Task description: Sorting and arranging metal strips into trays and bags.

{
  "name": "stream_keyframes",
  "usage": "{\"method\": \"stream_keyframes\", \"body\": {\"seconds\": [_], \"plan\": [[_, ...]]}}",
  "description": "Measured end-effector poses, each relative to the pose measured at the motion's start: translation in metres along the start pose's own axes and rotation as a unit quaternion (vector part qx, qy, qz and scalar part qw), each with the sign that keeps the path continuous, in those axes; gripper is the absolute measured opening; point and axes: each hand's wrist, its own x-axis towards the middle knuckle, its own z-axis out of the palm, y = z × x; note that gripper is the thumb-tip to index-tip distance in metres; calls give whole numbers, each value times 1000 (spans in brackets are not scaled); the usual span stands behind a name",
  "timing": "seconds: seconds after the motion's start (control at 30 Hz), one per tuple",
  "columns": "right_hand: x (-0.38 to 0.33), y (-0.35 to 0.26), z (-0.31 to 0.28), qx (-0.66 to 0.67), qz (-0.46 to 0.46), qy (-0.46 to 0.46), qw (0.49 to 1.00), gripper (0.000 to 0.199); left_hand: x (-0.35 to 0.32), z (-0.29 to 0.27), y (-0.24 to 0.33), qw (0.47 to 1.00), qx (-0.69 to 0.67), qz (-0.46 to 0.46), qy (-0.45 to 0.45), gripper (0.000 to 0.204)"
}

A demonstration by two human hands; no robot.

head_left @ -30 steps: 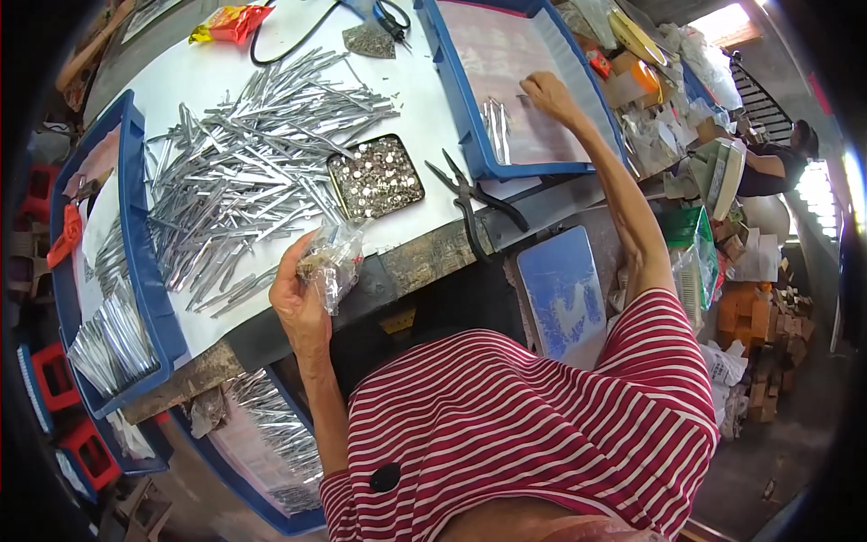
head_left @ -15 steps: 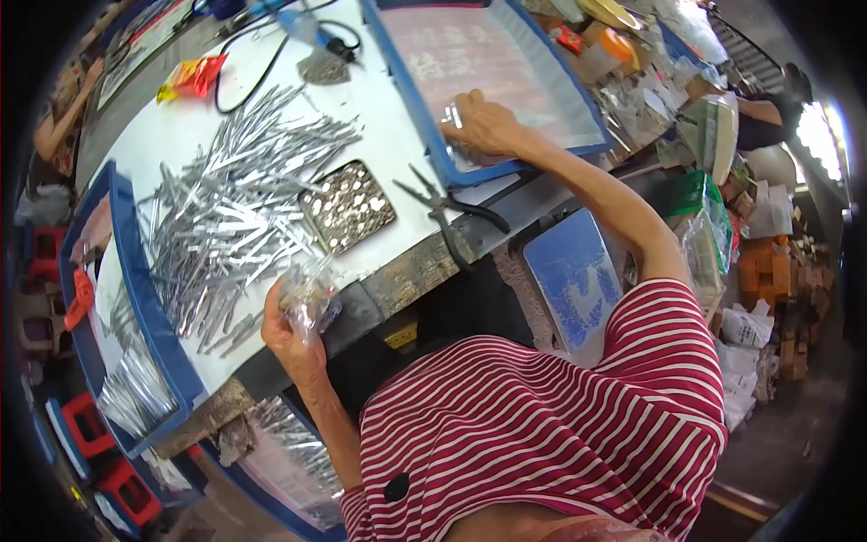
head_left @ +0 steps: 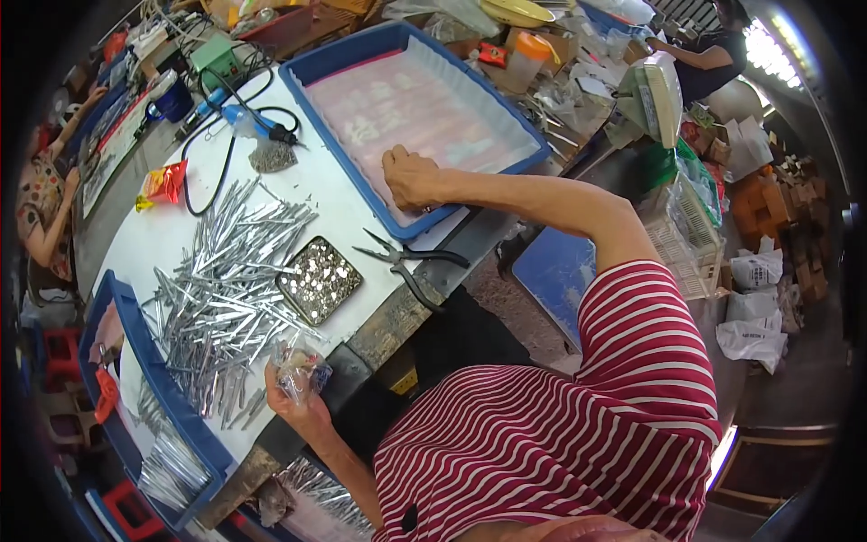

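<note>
My left hand is closed around a crumpled clear plastic bag by the table's near edge. Over the near left corner of a large blue tray, my right hand is curled with its fingers bent. What it holds, if anything, is hidden. A thin whitish liner covers the tray's inside. Left of centre on the white table lies a loose heap of thin silvery metal strips. Beside it sits a square box holding small shiny round pieces. Black-handled pliers lie open between that box and the tray.
A blue tray with bundled strips borders the table's left side. Farther back lie a red-yellow packet, a blue corded tool and a green box. Other people sit at far left and upper right. A blue stool stands below the table.
The view has shifted, showing more of the far table. My right hand has curled down over the tray corner; the shiny glint at its fingers no longer shows. My left hand still grips the bag.
</note>
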Motion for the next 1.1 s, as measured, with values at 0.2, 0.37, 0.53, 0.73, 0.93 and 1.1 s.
{"method": "stream_keyframes", "body": {"seconds": [0.2,0.37,0.53,0.73,0.93,1.1], "plan": [[2,2,-7,-4,5,-2,1000,53,0,-3,-2,1000,6,5,-20,44],[11,12,-1,51,21,26,998,38,-1,-6,-2,1000,-14,-13,-5,45],[10,19,4,43,-30,44,998,34,0,-3,0,1000,-9,-15,-18,45],[17,25,6,30,-63,33,997,30,0,-1,1,1000,8,-14,-16,44],[24,35,13,30,-64,60,996,29,0,1,2,1000,18,-9,-6,43],[40,41,9,120,6,75,990,23,2,2,4,998,34,-11,-42,42]]}}
